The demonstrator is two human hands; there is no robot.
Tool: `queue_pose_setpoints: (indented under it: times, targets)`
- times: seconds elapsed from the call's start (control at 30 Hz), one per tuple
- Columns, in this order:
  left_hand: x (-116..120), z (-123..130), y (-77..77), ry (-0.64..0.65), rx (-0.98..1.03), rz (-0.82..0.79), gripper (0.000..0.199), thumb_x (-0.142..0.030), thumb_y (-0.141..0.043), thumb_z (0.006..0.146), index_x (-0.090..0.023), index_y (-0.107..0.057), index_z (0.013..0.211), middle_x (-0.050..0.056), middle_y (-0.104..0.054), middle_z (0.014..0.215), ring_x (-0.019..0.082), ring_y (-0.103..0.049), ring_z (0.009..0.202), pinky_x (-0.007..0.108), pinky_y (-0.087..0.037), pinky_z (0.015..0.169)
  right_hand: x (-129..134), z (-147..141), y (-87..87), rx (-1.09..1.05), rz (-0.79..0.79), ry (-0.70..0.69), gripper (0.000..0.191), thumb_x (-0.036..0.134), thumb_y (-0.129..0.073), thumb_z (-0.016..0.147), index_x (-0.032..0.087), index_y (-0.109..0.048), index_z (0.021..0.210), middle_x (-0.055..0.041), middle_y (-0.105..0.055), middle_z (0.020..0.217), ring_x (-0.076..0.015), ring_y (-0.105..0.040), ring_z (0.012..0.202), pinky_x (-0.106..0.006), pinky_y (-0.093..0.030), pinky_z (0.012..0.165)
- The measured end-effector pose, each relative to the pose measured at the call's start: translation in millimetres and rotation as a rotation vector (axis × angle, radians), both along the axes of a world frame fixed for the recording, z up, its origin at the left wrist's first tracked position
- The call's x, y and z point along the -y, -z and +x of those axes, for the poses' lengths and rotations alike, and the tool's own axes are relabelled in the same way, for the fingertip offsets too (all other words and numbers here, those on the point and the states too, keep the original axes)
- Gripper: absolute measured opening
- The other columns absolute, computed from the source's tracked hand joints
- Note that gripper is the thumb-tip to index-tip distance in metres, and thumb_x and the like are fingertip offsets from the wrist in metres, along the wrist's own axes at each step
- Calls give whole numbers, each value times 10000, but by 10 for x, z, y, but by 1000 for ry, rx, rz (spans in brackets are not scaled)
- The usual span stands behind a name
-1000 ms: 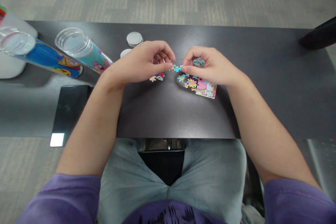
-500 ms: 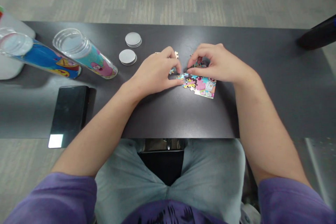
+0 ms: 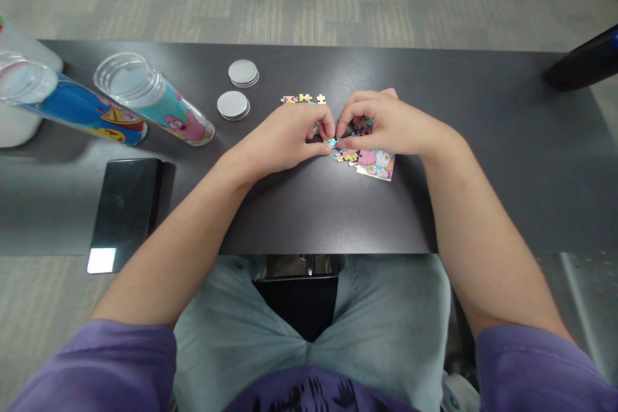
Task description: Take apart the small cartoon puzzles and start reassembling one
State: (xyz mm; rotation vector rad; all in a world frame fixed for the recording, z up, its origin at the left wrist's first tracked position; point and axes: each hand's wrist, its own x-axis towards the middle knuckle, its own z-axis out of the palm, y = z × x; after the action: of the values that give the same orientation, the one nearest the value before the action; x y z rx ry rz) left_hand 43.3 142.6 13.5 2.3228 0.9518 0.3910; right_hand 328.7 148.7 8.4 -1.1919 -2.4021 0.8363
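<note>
A partly joined jigsaw puzzle [image 3: 375, 163] lies on the dark table, its pink and white corner at the lower right. My left hand [image 3: 294, 136] is at its left edge, thumb and fingers curled around a small light-blue piece [image 3: 331, 142]. From the right, my right hand [image 3: 386, 122] touches the same spot with thumb and fingertips bent together. Both hands cover part of the puzzle. Loose pieces [image 3: 305, 98] lie in a row beyond my left hand. Darker pieces [image 3: 362, 124] show between the fingers and thumb of my right hand.
Two stacks of white discs [image 3: 233, 105] lie left of the pieces. Two clear-topped printed tubes, one blue [image 3: 103, 112] and one teal [image 3: 176, 112], stand farther left. A black phone [image 3: 126, 206] overhangs the front edge. A dark cylinder [image 3: 584, 61] is at far right.
My right hand has moved left, its fingertips now close to those of my left hand. My left fingers have drawn nearer the light-blue piece, and more of the far row of pieces shows.
</note>
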Motion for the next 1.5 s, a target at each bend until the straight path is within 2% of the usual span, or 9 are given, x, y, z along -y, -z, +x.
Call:
queue_pose_setpoints:
  times: [0.2, 0.33, 0.47, 0.57, 0.8, 1.03, 1.2, 1.3, 1.5]
  targets:
    - [-9, -12, 87, 36, 56, -15, 127, -197, -876, 1041, -258, -824, 1140, 7, -886, 1145, 241, -815, 1047, 381, -591, 1003, 0, -16, 12, 8, -9, -32, 268, 579, -1034, 964, 345, -914, 1018, -53, -833, 1094, -385, -770, 1135, -651, -486, 1244]
    - [-13, -48, 79, -23, -13, 130, 166, -316, -955, 1029, -267, -911, 1181, 88, -838, 1314, 328, -804, 1218, 463, -598, 1135, 9, -12, 50, 10, 10, -41, 299, 606, -1029, 974, 334, -945, 1064, -61, -825, 1164, -375, -756, 1155, -645, -468, 1264]
    - [0, -50, 63, -43, -56, 161, 155, -367, -973, 1033, -262, -937, 1142, 89, -815, 1262, 363, -796, 1284, 544, -553, 1238, 13, -23, 55, 3, 4, -38, 274, 575, -1016, 968, 322, -937, 1039, -61, -830, 1168, -358, -755, 1117, -650, -450, 1294]
    - [9, -18, 64, -26, -73, 163, 141, -348, -953, 1027, -245, -918, 1116, 62, -840, 1149, 352, -825, 1228, 534, -551, 1230, 12, -46, 39, -1, -8, -34, 274, 560, -1016, 950, 319, -908, 1021, -56, -844, 1145, -355, -763, 1089, -635, -472, 1273]
    - [-48, -81, 56, -16, 8, 50, 57, -283, -876, 1047, -262, -826, 1066, -25, -833, 945, 233, -800, 934, 403, -593, 997, 16, -63, 13, -35, -57, -20, 299, 615, -1011, 979, 354, -877, 1038, -35, -894, 1075, -360, -772, 1083, -606, -542, 1181]
    - [-143, -191, 157, -147, 29, 234, 202, -416, -898, 1136, -326, -906, 1316, 105, -877, 1432, 369, -827, 1258, 547, -591, 1168, 20, 254, -192, -60, 95, 238, 327, 648, -985, 1001, 338, -880, 992, -109, -929, 1189, -424, -810, 1114, -666, -600, 1138]
    - [48, 63, 318, 142, 32, 322, 353, -472, -895, 1235, -361, -919, 1570, 112, -854, 1648, 417, -748, 1526, 643, -454, 1359, 28, 464, -312, 63, -9, 365, 393, 693, -1052, 928, 344, -874, 957, -103, -893, 1083, -425, -792, 1096, -602, -641, 1004]
    - [91, 130, 369, 205, 15, 330, 313, -420, -839, 1278, -378, -947, 1569, 100, -876, 1682, 408, -743, 1558, 667, -402, 1396, 9, 515, -279, 69, -75, 354, 457, 693, -1116, 847, 319, -868, 935, -93, -856, 992, -398, -785, 1014, -561, -622, 929]
    - [22, 34, 324, 109, 42, 341, 195, -425, -933, 1212, -374, -1002, 1387, 96, -902, 1605, 426, -698, 1564, 676, -411, 1346, 11, 433, -212, 54, -107, 257, 446, 670, -1124, 834, 318, -886, 969, -76, -864, 1029, -346, -760, 1002, -502, -599, 915]
